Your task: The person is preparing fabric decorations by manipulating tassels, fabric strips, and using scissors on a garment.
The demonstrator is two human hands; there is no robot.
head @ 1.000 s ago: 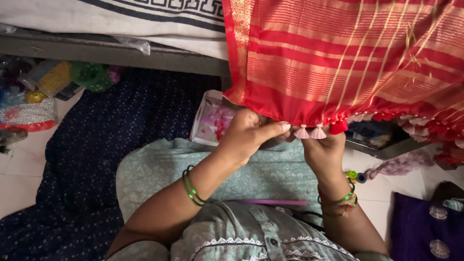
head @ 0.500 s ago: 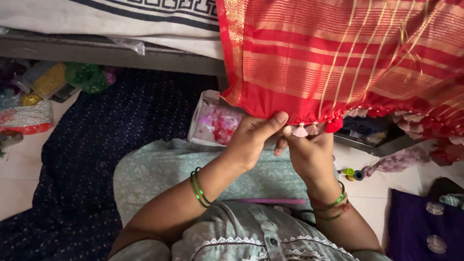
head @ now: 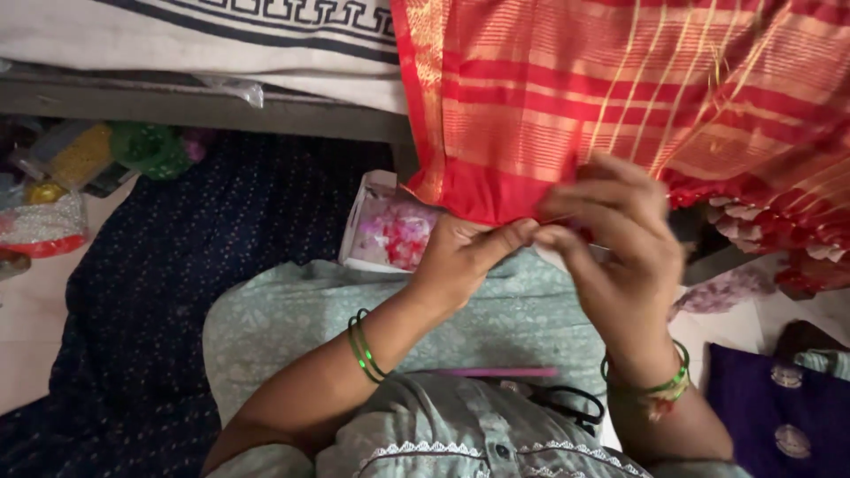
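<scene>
A red cloth with gold stripes [head: 620, 97] hangs down from a bed edge in front of me. My left hand [head: 465, 257] pinches its lower red hem between thumb and fingers. My right hand [head: 620, 243] is raised beside it, fingertips meeting the left thumb at the hem, and it covers the small tassels there. Red tassels [head: 779, 239] line the hem farther right. Both wrists wear green bangles. Whether a needle or thread is held cannot be told.
A white box of pink and red bits [head: 390, 232] sits under the hem. A pink stick [head: 496, 373] and black scissors [head: 571, 404] lie on my lap. Bags of beads [head: 53, 195] are at left, a purple cloth bag [head: 779, 416] at right.
My right hand has risen from below the hem and now covers the tassels, its fingers meeting the left thumb. The view has shifted slightly closer.
</scene>
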